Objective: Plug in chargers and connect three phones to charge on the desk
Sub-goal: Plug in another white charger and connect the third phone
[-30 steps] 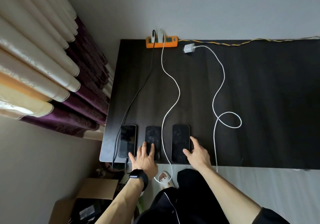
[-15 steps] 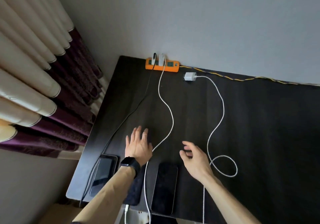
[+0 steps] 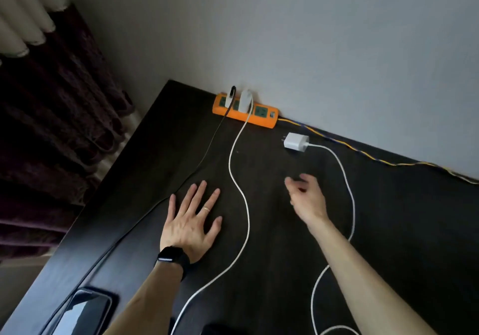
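An orange power strip (image 3: 261, 117) lies at the back of the dark desk (image 3: 388, 231) against the wall, with a black-cabled plug (image 3: 229, 99) and a white charger (image 3: 245, 101) plugged into it. A second white charger (image 3: 296, 141) lies loose on the desk to the strip's right, its white cable (image 3: 348, 192) curling toward me. My left hand (image 3: 193, 222) rests flat on the desk, fingers spread, holding nothing. My right hand (image 3: 305, 197) hovers above the desk, fingers loosely curled and empty, a short way in front of the loose charger. One phone (image 3: 83, 311) shows at the bottom left.
A yellow-and-blue cord (image 3: 363, 153) runs from the strip along the wall to the right. Dark purple and cream curtains (image 3: 51, 101) hang left of the desk. The plugged-in white cable (image 3: 243, 205) snakes between my hands; a black cable (image 3: 155, 205) runs toward the phone.
Both hands have moved away from the phones toward the back of the desk. My view has tilted up, so two phones have dropped out of frame. My right hand is nearer the loose charger.
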Action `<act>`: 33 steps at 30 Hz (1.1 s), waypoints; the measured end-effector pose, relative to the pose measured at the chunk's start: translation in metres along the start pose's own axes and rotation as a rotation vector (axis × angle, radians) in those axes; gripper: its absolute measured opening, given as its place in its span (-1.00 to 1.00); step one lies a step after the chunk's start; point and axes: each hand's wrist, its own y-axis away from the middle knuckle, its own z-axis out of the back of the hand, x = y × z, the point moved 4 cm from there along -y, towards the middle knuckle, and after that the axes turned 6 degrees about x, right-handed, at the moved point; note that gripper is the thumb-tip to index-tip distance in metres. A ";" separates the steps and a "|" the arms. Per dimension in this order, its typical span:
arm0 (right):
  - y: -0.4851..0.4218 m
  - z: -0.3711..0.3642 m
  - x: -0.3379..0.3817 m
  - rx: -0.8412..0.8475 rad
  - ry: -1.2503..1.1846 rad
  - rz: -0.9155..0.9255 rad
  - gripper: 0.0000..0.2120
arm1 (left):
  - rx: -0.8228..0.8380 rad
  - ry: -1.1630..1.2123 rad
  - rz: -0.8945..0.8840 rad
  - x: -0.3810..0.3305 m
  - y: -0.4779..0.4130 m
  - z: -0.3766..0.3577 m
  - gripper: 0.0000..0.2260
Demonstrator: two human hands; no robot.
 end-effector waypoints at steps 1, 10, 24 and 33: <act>-0.014 -0.003 0.004 -0.035 -0.037 -0.011 -0.33 | -0.005 0.016 0.002 0.000 -0.002 0.000 -0.45; -0.064 -0.021 0.048 -0.232 -0.420 -0.172 -0.31 | 0.000 0.033 0.005 0.004 0.001 -0.008 -0.44; -0.094 -0.024 0.121 -0.061 -0.586 0.024 -0.60 | 0.021 0.035 0.021 0.004 -0.001 -0.003 -0.43; -0.113 -0.047 0.143 0.004 -0.396 0.102 -0.62 | 0.022 0.053 0.030 0.005 -0.003 -0.003 -0.43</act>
